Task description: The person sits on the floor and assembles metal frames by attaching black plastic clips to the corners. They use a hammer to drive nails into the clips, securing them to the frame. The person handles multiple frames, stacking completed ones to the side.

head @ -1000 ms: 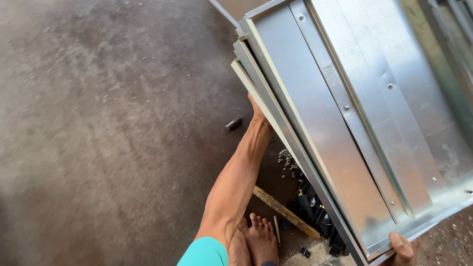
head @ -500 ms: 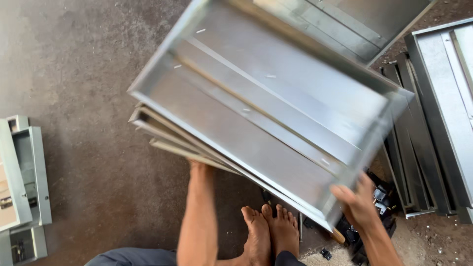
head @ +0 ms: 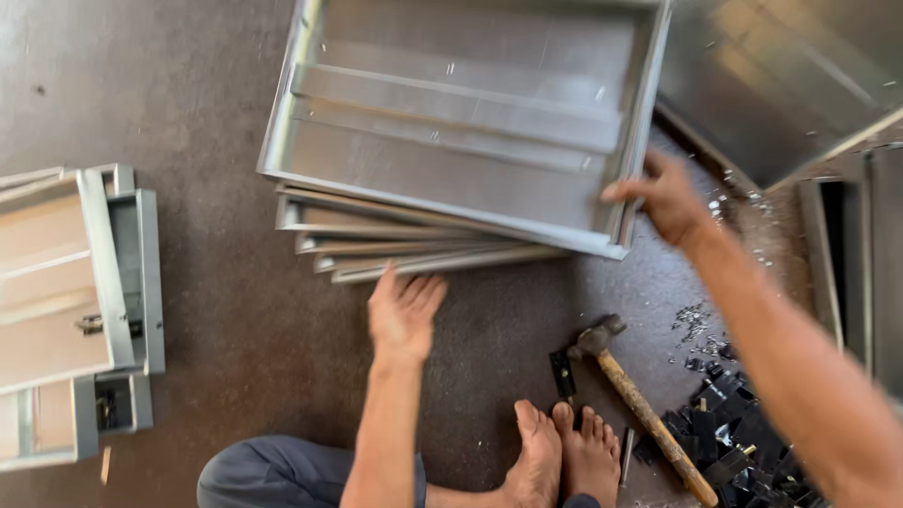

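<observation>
A shallow galvanised sheet-metal tray point(head: 451, 132) with raised ribs lies on top of a fanned stack of several similar trays point(head: 395, 249) on the dark floor. My right hand point(head: 663, 198) grips the top tray's near right corner. My left hand point(head: 404, 310) is flat and open, fingers spread, just below the stack's lowest edges, touching or almost touching them. My bare feet point(head: 564, 452) rest on the floor below.
A wooden-handled hammer point(head: 640, 395) lies right of my feet, beside a pile of small black parts point(head: 729, 433) and metal shavings. More metal panels lean at the upper right point(head: 781, 85) and right edge point(head: 847, 254). Grey box frames point(head: 75, 282) stand at the left.
The top tray has come down from a tilted, lifted position onto the stack. My left hand has slipped out from under it and now lies open by the stack's edge.
</observation>
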